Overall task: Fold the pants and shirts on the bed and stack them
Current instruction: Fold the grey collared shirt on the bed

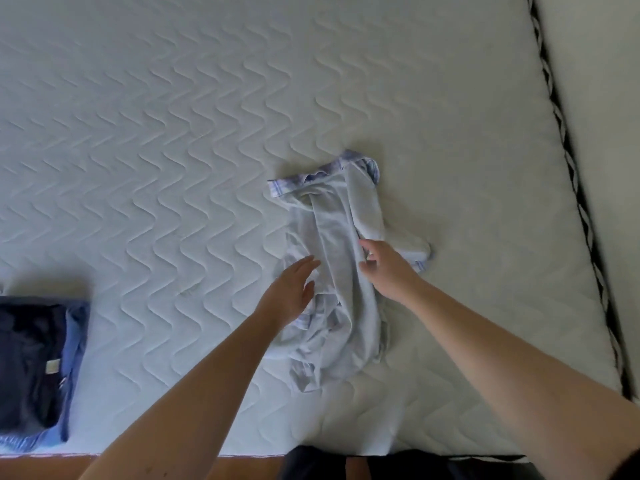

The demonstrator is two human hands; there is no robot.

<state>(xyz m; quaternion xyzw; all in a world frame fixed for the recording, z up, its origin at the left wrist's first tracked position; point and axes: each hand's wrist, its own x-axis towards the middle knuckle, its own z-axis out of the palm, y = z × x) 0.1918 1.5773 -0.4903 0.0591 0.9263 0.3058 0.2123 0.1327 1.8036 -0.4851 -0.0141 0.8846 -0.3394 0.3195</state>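
At the left edge of the white quilted bed [173,133] a folded dark navy and blue stack [38,368] is seen. The left hand [291,292], fingers straight, rests on the rumpled pale grey shirt [332,271], whose long axis runs away from the person; the right hand [384,268] pinches its right fold.

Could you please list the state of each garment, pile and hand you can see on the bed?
Pale shirt: rumpled, partly folded lengthwise, lying on the mattress.
Dark stack: folded clothes piled at the mattress's near left edge.
Left hand: fingers straight, flat over the shirt.
Right hand: fingers curled, pinching a fold of the shirt.
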